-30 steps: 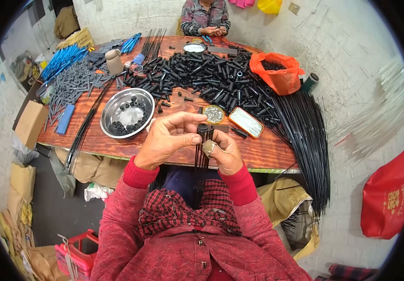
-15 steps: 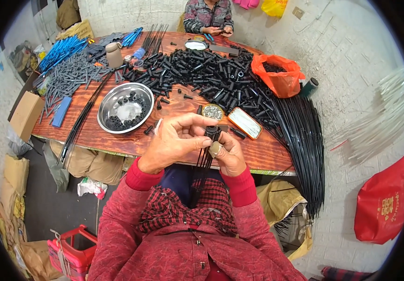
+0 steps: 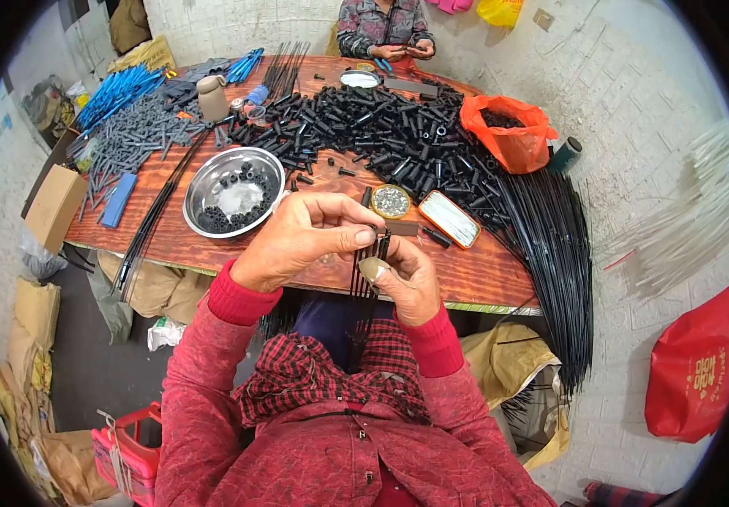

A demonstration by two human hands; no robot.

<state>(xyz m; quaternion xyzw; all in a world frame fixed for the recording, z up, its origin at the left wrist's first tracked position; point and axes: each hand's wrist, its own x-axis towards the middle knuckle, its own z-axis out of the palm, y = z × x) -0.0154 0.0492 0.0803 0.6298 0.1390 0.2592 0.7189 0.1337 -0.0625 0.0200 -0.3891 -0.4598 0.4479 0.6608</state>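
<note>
Thin black rods hang in a small bundle between my hands, their lower ends reaching down over my lap. My left hand pinches at the upper ends with thumb and index finger, which hide most of what is there. Lower on the same bundle, my right hand is closed, its thumb wearing a tan cover. Beyond my hands lie a round tin of small shiny pieces and a rectangular tin with white contents. A flat dark bar shows just behind my right fingers.
Black tubular parts heap across the wooden table. A steel bowl holds small black pieces. Long black rods droop off the right edge. An orange bag stands at the right. A co-worker's hands work opposite.
The view has shifted slightly. My left fingers have moved over the rods' upper ends, where a black cylindrical piece showed before. Both hands stay closed at the bundle. The co-worker's hands have parted a little.
</note>
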